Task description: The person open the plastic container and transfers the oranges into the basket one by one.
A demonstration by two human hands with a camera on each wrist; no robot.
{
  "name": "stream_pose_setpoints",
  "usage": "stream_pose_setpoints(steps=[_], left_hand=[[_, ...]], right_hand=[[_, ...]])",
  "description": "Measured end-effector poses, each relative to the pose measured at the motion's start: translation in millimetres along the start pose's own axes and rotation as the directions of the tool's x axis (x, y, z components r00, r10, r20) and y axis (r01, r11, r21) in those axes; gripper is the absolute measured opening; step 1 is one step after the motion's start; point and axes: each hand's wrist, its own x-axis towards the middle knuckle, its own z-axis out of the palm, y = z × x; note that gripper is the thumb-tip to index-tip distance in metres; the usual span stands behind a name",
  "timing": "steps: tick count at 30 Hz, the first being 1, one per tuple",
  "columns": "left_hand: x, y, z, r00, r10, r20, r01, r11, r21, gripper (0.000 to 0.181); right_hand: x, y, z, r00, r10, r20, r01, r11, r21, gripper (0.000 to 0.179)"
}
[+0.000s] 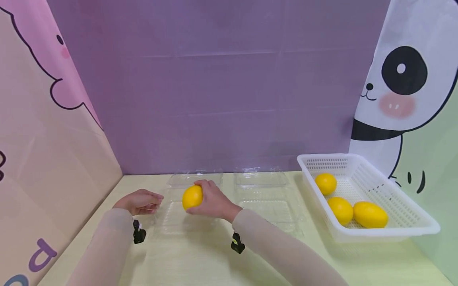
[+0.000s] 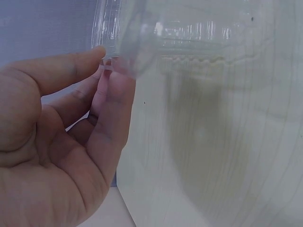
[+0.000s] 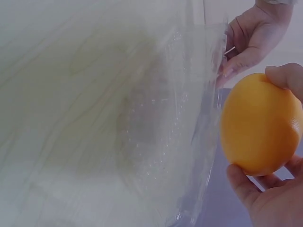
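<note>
My right hand (image 1: 214, 200) grips a yellow lemon (image 1: 192, 198) between thumb and fingers, above the left clear plastic clamshell box (image 1: 171, 228). The right wrist view shows the lemon (image 3: 260, 124) whole, beside the box's see-through wall (image 3: 208, 132). With thumb and fingertips my left hand (image 1: 140, 201) pinches the left edge of that same box; in the left wrist view the fingers meet at its clear rim (image 2: 108, 59). Both lids stand raised at the back, on this box and on a second clear clamshell box (image 1: 270, 212) to its right.
A white perforated basket (image 1: 404, 198) stands on the right of the pale table (image 1: 186, 262), with lemons (image 1: 370, 214) inside. A purple backdrop (image 1: 229, 99) rises behind, and printed cloth panels (image 1: 61, 159) close in both sides.
</note>
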Motion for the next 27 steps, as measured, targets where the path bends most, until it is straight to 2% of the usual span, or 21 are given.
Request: stream_pose_setpoints(steps=[8, 17, 27], left_hand=[[-1.1, 0.3, -0.1, 0.999, 0.029, 0.017, -0.029, 1.0, -0.003, 0.04], [-0.3, -0.8, 1.4, 1.0, 0.022, -0.004, -0.022, 1.0, 0.0, 0.04], [-0.9, -1.6, 0.7, 1.0, 0.022, -0.002, -0.022, 1.0, -0.003, 0.042]], right_hand=[[-8.4, 4, -14, 1.0, -0.008, 0.009, 0.008, 1.0, -0.007, 0.083], [-18.2, 6, -35, 1.0, -0.002, 0.022, 0.003, 1.0, -0.02, 0.084], [-23.9, 20, -54, 1.0, -0.006, 0.009, 0.007, 0.998, -0.068, 0.084]])
